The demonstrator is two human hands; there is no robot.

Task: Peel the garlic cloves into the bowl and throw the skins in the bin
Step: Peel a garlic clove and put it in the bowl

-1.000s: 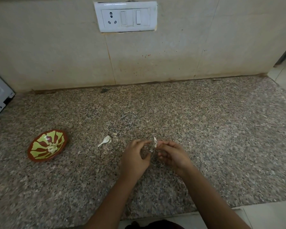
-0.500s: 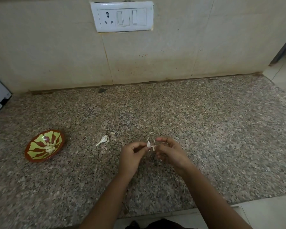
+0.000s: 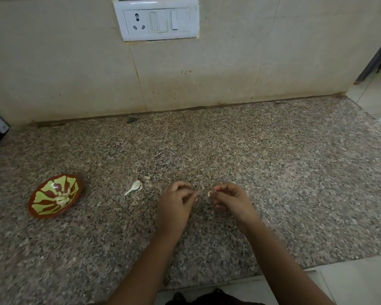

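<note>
Over a speckled counter [image 3: 273,172], the right hand [image 3: 231,199] pinches a garlic clove [image 3: 209,193] in a fingertip grip, its pale end pointing left toward the left hand [image 3: 174,201] — grip curled, contents unclear — with the bowl [image 3: 53,214] of peeled cloves [image 3: 63,198] well apart at far left.

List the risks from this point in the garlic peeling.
1. The right hand pinches the garlic clove with its fingertips only, well to the right of the bowl. The clove may slip onto the counter on the way across.
2. What look like loose skins lie on the counter, and no bin is in view. They may scatter or get left behind.
</note>
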